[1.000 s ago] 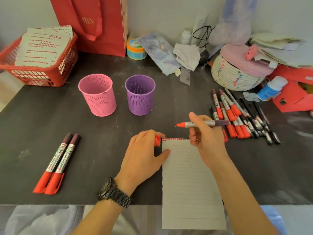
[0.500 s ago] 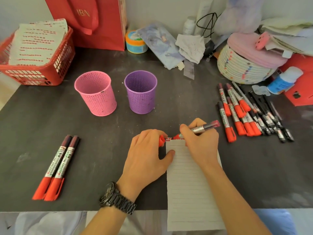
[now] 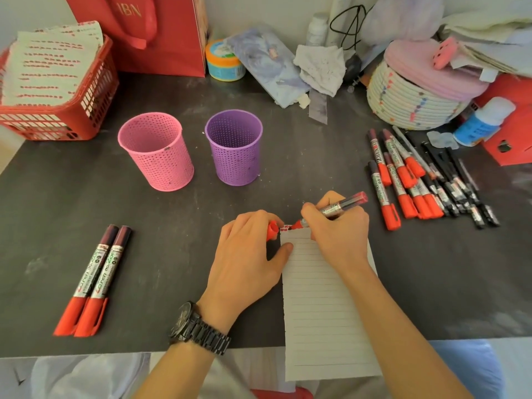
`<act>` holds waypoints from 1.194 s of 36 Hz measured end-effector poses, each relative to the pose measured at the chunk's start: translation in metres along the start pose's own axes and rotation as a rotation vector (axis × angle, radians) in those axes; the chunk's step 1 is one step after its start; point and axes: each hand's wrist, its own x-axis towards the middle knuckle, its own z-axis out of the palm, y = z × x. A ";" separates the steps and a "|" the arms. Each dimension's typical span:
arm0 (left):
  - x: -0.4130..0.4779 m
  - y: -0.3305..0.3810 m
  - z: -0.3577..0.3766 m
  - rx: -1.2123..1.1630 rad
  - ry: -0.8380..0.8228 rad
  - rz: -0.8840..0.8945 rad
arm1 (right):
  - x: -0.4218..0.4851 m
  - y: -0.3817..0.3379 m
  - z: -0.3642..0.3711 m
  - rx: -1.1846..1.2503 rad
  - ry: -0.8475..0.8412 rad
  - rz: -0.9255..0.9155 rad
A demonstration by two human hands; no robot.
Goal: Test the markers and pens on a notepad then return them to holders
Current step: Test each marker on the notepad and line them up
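A lined notepad sheet (image 3: pixel 322 312) lies at the table's front edge. My right hand (image 3: pixel 336 231) grips an uncapped red marker (image 3: pixel 342 205), its tip touching the sheet's top left corner beside red marks. My left hand (image 3: pixel 247 254) holds the marker's red cap (image 3: pixel 272 230) in its curled fingers, thumb resting on the sheet's left edge. A pink holder (image 3: pixel 157 155) and a purple holder (image 3: pixel 234 146) stand upright behind. Two capped red markers (image 3: pixel 95 280) lie at the left. Several markers and pens (image 3: pixel 420 180) lie in a row at the right.
A red basket of marked paper sheets (image 3: pixel 54 82) sits at the back left, next to a red bag (image 3: pixel 161 33). A woven basket with pink lid (image 3: pixel 417 87), a small jar (image 3: pixel 223 60), a bottle (image 3: pixel 483 122) and clutter line the back and right.
My right hand has brought the marker down from above the sheet and turned it tip-down onto the top left corner. My left hand keeps the cap beside the sheet.
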 end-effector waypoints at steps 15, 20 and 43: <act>0.000 0.002 -0.002 -0.011 -0.022 -0.031 | -0.001 -0.002 0.000 -0.028 -0.008 0.024; 0.000 0.001 -0.001 -0.018 -0.030 -0.037 | -0.001 -0.004 0.000 -0.027 -0.006 0.024; 0.001 0.000 0.001 -0.037 -0.034 -0.066 | 0.001 0.000 0.000 -0.034 0.003 0.007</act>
